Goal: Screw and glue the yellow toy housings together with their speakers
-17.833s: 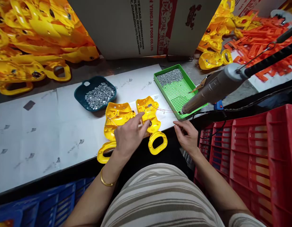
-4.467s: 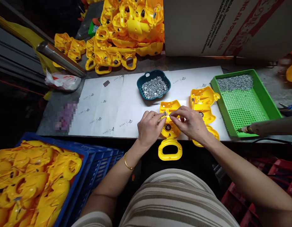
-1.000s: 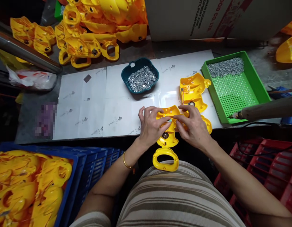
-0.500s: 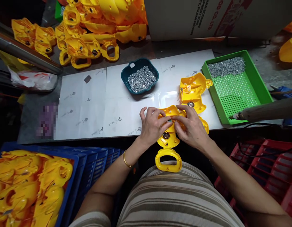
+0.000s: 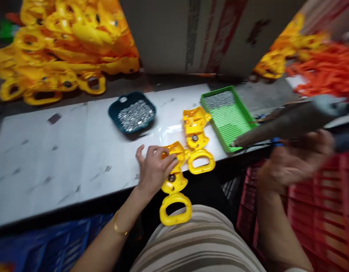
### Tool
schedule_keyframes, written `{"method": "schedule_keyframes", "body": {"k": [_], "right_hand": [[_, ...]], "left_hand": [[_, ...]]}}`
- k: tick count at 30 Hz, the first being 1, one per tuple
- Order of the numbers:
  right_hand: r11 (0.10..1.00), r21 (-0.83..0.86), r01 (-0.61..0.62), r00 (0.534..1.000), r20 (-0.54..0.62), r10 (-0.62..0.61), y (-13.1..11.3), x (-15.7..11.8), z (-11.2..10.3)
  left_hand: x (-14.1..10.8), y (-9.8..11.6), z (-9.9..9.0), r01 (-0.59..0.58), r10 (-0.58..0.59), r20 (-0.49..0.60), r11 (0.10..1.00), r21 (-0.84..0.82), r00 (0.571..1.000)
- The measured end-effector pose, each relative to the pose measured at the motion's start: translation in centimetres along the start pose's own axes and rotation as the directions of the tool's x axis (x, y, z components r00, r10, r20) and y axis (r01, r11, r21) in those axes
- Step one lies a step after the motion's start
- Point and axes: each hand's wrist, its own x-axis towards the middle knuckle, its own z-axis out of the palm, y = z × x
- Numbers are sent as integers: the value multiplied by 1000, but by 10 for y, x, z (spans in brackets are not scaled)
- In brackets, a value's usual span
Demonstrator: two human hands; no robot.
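Note:
My left hand [image 5: 156,168] is closed on the upper part of a yellow plastic shell [image 5: 174,185], fingertips pressed near a small part inside it that I cannot make out. A dark round piece sits in the shell, and its loop handle [image 5: 176,223] hangs over the table edge. Just right of it lies a second yellow shell half [image 5: 195,130] with a similar round piece and loop handle. My right hand [image 5: 301,160], blurred, is off to the right with fingers apart, below a grey rod-shaped tool [image 5: 282,126] that looks like a power screwdriver.
A dark teal bowl [image 5: 113,113] of small shiny metal pieces and a green tray [image 5: 243,109] of screws stand on the white-covered table [image 5: 78,151]. Yellow shells are piled [image 5: 78,49] behind. A large carton [image 5: 168,41] stands at the back. Blue crates [image 5: 63,241] and red crates [image 5: 318,211] flank me.
My right hand has left the yellow shell and swung right towards the rod-shaped tool. My left hand stays on the shell. The view has turned to the right.

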Motion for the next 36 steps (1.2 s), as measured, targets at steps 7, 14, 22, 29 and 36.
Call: {"method": "schedule_keyframes", "body": {"k": [7,14,22,29,36], "right_hand": [[963,51,-265,944,218,249,11,39,2],[896,368,-250,965,23,260,29,78,-12],[912,369,-177,936,-225,272,48,81,-1],[927,361,-96,906,-354,232,56,88,22],[901,429,-68,917,-328,226,64,91,32]], "left_hand": [[6,-6,2,-67,67,0,997,40,998],[7,-4,-3,-103,105,-13,991,87,994],[4,-16,9,-125,127,-16,988,91,992],[6,-8,5,-86,88,-22,992,87,996],[7,-4,2,-81,83,-12,992,92,996]]}}
